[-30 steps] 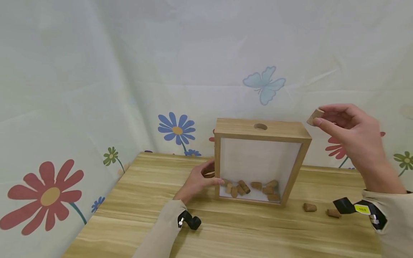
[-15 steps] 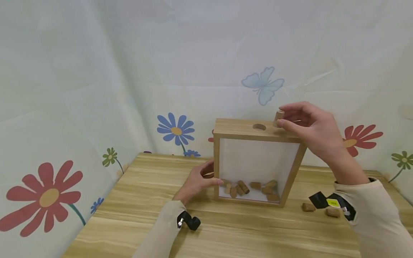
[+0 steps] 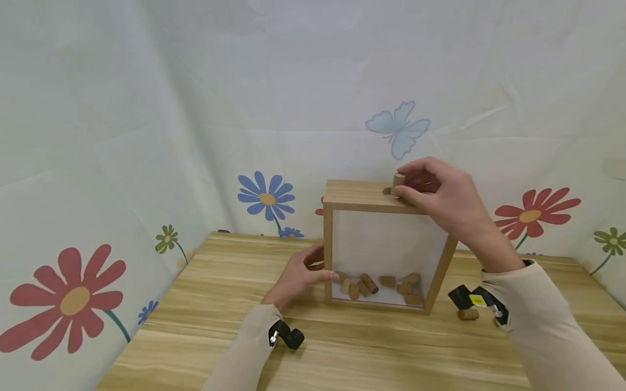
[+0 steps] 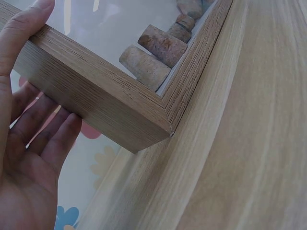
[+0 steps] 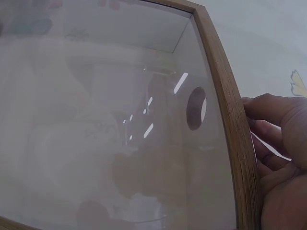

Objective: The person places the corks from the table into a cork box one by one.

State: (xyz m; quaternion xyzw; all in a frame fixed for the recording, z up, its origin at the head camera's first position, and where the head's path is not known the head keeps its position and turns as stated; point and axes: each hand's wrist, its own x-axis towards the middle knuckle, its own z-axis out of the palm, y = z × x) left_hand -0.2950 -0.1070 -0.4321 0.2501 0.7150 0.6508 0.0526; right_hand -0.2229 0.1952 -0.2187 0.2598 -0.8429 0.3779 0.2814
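A shallow wooden display box [image 3: 357, 192] with a clear front stands upright on the table. My left hand [image 3: 300, 274] grips its left side, the thumb on the front frame and the fingers behind. My right hand [image 3: 447, 198] pinches a cork [image 3: 399, 180] between thumb and fingertips, held upright at the round hole [image 3: 387, 191] in the box's top and partly covering it. In the right wrist view, the hole [image 5: 195, 109] shows through the pane; the held cork is hidden there. Several corks [image 3: 369, 283] lie on the box floor, two [image 4: 163, 45] seen closely in the left wrist view.
One loose cork [image 3: 468, 314] lies on the wooden table [image 3: 371, 353] to the right of the box, below the right wrist's black camera [image 3: 459, 297]. Another is mostly hidden behind that wrist. A flower-printed cloth [image 3: 293, 108] hangs close behind the table.
My right hand has carried the cork leftward from beyond the box's right corner to the top hole, turning it upright. My left hand and the box have stayed put.
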